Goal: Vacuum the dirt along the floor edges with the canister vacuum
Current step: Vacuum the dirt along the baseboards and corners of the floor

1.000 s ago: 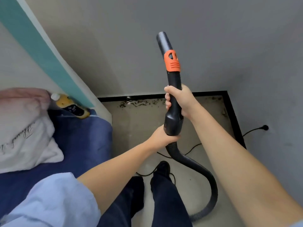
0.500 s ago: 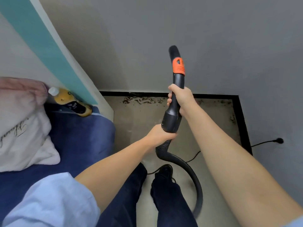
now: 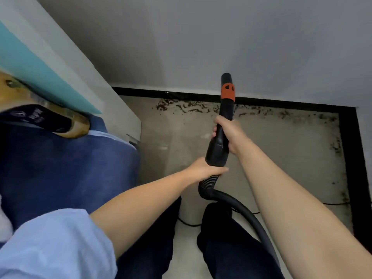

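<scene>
A black vacuum wand (image 3: 218, 148) with an orange collar (image 3: 227, 93) points forward and down toward the far wall. My right hand (image 3: 228, 133) grips its upper handle. My left hand (image 3: 205, 170) grips the lower end where the ribbed black hose (image 3: 237, 202) joins. The hose curves back to the right past my feet. Dark dirt (image 3: 187, 107) lies scattered along the far floor edge beside the black baseboard (image 3: 181, 95). More dirt (image 3: 336, 146) runs along the right edge. The canister is out of view.
A bed with a blue sheet (image 3: 70, 164) fills the left side, with a yellow bottle (image 3: 50, 119) at its head against a teal and white panel (image 3: 60, 81). A thin black cord (image 3: 338, 203) crosses the floor. Grey walls close the corner.
The wand has tilted lower and forward, its tip now near the far baseboard. My view has dipped and moved closer to the corner. Both hands keep their grip.
</scene>
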The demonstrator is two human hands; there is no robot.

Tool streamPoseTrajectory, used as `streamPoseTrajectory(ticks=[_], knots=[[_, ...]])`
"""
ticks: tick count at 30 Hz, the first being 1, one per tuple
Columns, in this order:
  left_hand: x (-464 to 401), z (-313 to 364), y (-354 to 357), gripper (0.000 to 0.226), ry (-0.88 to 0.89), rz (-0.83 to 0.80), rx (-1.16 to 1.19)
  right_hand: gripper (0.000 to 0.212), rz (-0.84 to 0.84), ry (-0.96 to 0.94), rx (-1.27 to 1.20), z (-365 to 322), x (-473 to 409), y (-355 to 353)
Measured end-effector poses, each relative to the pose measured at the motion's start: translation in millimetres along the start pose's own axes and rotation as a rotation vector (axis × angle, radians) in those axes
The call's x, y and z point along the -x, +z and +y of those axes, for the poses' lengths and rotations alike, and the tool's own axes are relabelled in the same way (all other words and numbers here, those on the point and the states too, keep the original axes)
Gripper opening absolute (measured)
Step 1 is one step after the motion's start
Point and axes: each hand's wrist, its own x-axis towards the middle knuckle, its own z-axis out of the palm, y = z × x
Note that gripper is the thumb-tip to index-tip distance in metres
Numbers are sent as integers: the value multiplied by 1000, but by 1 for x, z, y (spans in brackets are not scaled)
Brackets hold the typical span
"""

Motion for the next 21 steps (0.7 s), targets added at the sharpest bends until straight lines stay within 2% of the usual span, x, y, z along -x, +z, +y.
streamPoseTrajectory(ticks=[6,13,17,21], knots=[[-113,-88,-12,13,-10,-81,130,13,-47,32,-5,86,-128,-12],[-227,-161,-42,11,79,24,165,13,-130,-22,7,142,-245,5],[-241,-187,-56,9,47,-52,194,15,-163,64,-110,174,-268,6],[-216,-209,-49,12,-19,-107,294,15,-147,107,-84,200,-250,7]])
